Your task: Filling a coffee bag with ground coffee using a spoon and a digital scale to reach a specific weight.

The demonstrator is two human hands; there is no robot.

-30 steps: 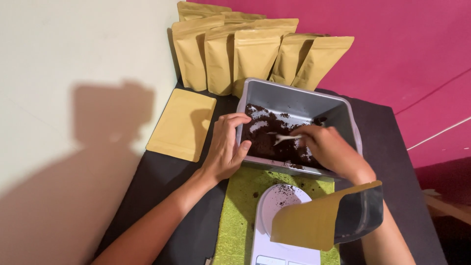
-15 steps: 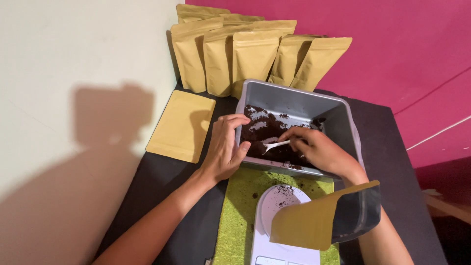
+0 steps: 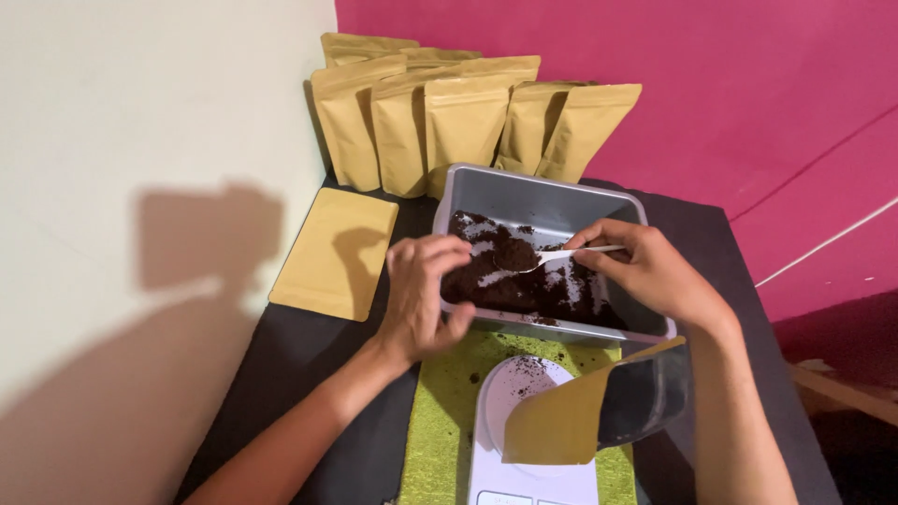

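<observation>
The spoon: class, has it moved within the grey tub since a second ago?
Yes. The spoon has shifted left, from the tub's right side toward its middle, held by the right hand.

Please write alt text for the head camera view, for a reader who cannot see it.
The right hand lifts a white spoon of dark powder from a grey tub, which the left hand steadies. An open kraft pouch stands on a white scale; more pouches line the wall.

The scale (image 3: 524, 468) (white) runs off the bottom edge.
</observation>
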